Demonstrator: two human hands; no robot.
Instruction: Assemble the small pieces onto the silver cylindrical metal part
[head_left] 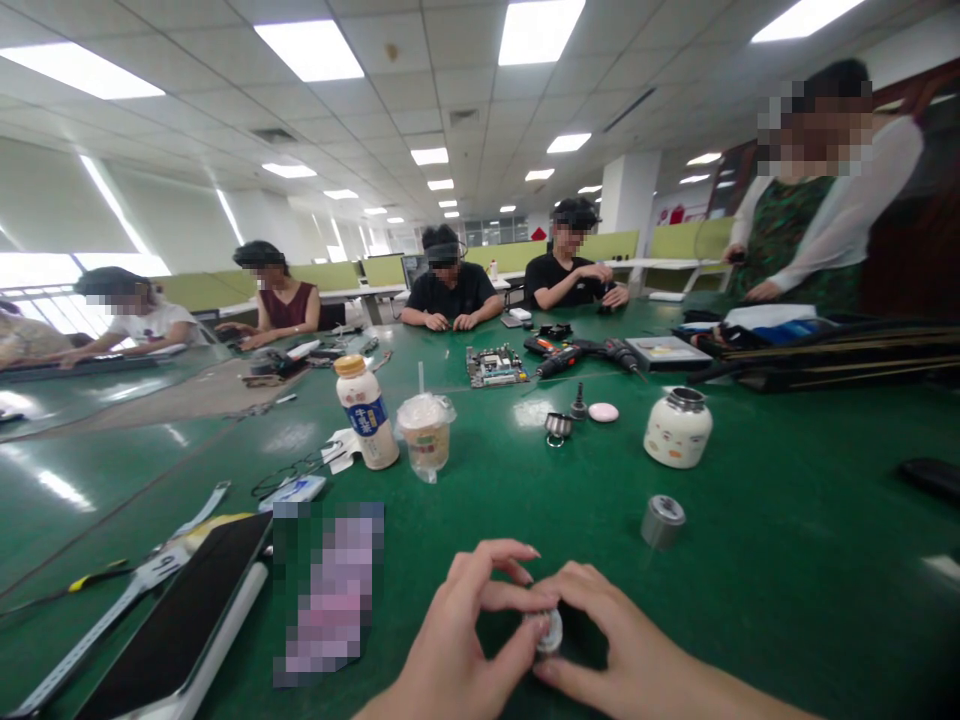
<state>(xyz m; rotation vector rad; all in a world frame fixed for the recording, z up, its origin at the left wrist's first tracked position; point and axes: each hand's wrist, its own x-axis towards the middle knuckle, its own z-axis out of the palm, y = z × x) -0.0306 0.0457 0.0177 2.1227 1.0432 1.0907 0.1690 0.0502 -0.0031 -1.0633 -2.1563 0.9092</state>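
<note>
Near the table's front edge, a small round cap-like part [551, 634], whitish with a silvery rim, sits between my hands. My left hand [469, 630] pinches it with thumb and forefinger, its other fingers raised. From the other side my right hand [611, 635] grips the part, thumb below and fingers above. Fingers cover much of it, so its exact kind is unclear. Beyond my right hand stands a silver metal cylinder [663, 522]. Behind that is a squat white bottle [679, 430] with its metal neck uncovered. A metal piece with a ring [557, 428] and a pink oval [603, 412] lie farther off.
A milk-drink bottle [366, 412] and a lidded cup with a straw [426, 435] stand left of centre. A large black-screened device [184, 610] lies at left. Circuit board [496, 366] and power drill [561, 360] are farther back. Several people sit around the green table [810, 520]; one stands at right.
</note>
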